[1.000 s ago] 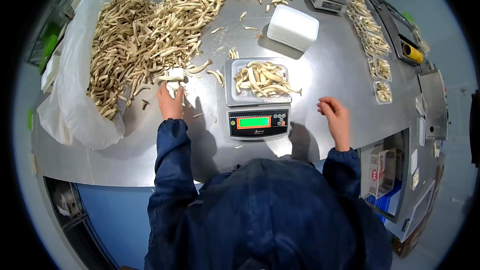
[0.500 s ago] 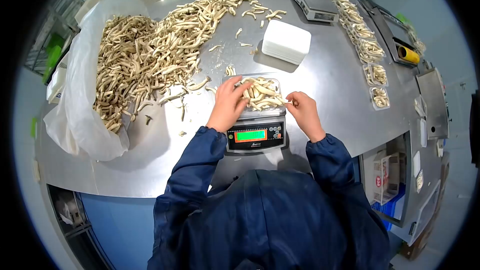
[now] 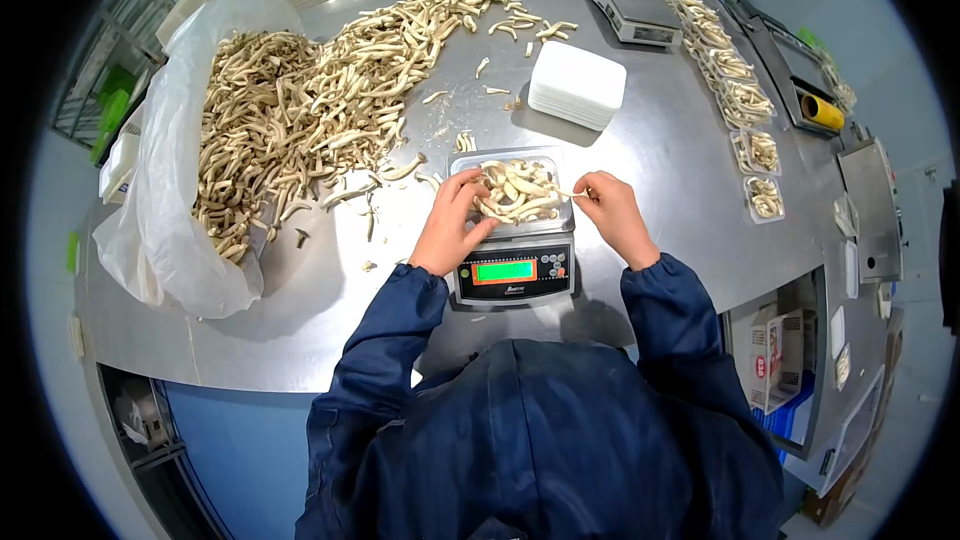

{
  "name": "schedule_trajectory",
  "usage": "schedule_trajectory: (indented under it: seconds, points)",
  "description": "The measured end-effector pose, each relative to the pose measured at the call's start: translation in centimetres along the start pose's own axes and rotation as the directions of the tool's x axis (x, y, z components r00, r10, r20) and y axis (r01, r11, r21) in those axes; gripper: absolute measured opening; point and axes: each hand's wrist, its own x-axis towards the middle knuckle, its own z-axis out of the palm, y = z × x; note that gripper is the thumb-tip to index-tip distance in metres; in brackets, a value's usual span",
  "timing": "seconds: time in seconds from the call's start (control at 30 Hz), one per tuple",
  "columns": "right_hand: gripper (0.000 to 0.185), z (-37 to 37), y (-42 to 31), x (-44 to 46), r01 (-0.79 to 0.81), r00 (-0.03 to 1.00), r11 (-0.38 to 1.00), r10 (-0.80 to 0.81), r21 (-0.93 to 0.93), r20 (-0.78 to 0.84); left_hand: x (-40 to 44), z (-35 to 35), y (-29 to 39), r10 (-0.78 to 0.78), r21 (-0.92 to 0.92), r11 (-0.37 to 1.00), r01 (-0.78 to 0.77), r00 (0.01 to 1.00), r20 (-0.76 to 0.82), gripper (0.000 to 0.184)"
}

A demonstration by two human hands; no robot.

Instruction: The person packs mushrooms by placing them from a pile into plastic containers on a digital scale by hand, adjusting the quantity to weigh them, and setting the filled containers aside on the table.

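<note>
A clear plastic tray [image 3: 548,158] of pale, long-stemmed mushrooms [image 3: 520,190] rests on a digital scale [image 3: 512,285] whose display glows green. My left hand [image 3: 450,225] curls round the left side of these mushrooms, thumb low and fingers high, gripping some against the pile. At the tray's right edge, my right hand [image 3: 612,215] pinches a thin mushroom [image 3: 574,194] between thumb and fingertips. Its tip points toward the tray. Part of the tray's left wall is hidden behind my left hand.
A large mushroom heap [image 3: 300,120] spills from a white plastic bag [image 3: 150,200] at left. Stacked white trays [image 3: 577,85] stand beyond the scale. A second scale [image 3: 640,15] sits at the back. Filled trays [image 3: 745,105] line the right side of the steel table [image 3: 680,180].
My left hand's fingers have drawn in from over the mushrooms to the left side of the pile. The mushrooms are bunched differently. The right hand has shifted slightly, still pinching at the tray edge.
</note>
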Motion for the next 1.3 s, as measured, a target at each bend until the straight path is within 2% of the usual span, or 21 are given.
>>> schedule_trajectory:
  seconds: [0.1,0.2,0.33,0.47,0.57,0.67,0.8,0.87,0.9,1.0,1.13,1.27,1.3]
  points:
    - [0.008,-0.4,-0.1,0.1,0.003,1.0,1.0,-0.003,-0.023,0.006,0.1,0.0,-0.3,0.085,0.09,0.993,-0.081,0.996,-0.033,0.038]
    - [0.008,-2.2,-0.7,0.1,-0.105,0.991,0.992,0.111,-0.07,0.08,0.1,-0.1,-0.5,0.086,0.127,0.989,-0.08,0.995,-0.049,0.039]
    - [0.008,-4.2,-0.7,-0.1,-0.263,0.948,0.965,0.258,0.002,0.184,0.2,0.2,-1.1,0.073,0.202,0.978,-0.053,0.993,-0.092,0.034]
    - [0.007,-4.5,-0.9,0.3,-0.336,0.92,0.937,0.305,0.094,0.246,1.3,0.6,-0.6,0.072,0.24,0.97,-0.05,0.994,-0.084,0.029]
    - [0.005,-4.5,-1.1,0.5,-0.106,0.986,0.991,0.115,-0.085,0.118,2.2,0.9,-0.3,0.063,0.253,0.966,-0.045,0.996,-0.065,0.029]
    - [0.005,-4.6,-0.2,0.7,-0.019,0.998,0.989,0.029,-0.149,0.061,3.1,1.0,-0.5,0.053,0.26,0.965,-0.041,0.998,-0.036,0.031]
    - [0.006,-5.3,-0.2,1.4,-0.008,1.0,0.994,0.01,-0.11,0.022,3.9,1.3,-0.6,-0.03,0.325,0.946,0.018,0.999,0.03,0.034]
    - [0.007,-5.7,-0.4,2.4,-0.025,1.0,0.995,0.026,-0.095,0.004,3.7,1.8,-1.3,-0.022,0.399,0.917,-0.003,0.998,0.057,0.037]
    - [0.008,-5.4,0.3,3.0,0.007,1.0,1.0,-0.008,-0.022,-0.016,3.6,2.0,-1.5,-0.018,0.434,0.901,-0.015,0.997,0.071,0.038]
    - [0.009,-4.0,1.0,5.5,0.115,0.993,0.993,-0.115,-0.005,-0.013,3.6,1.4,-0.5,-0.003,0.402,0.915,-0.04,0.994,0.106,0.039]
    - [0.011,-0.9,2.1,8.4,0.202,0.972,0.979,-0.199,-0.018,0.123,2.9,0.8,0.2,0.014,0.265,0.964,-0.007,1.0,-0.027,0.039]
    - [0.011,1.6,1.4,9.6,0.283,0.937,0.959,-0.279,0.007,0.209,1.9,0.3,-0.6,-0.027,0.125,0.991,0.046,0.989,-0.147,0.054]
    - [0.01,2.2,1.3,9.6,0.292,0.929,0.956,-0.288,0.018,0.231,1.7,0.3,-1.3,0.003,0.173,0.985,0.023,0.989,-0.149,0.062]
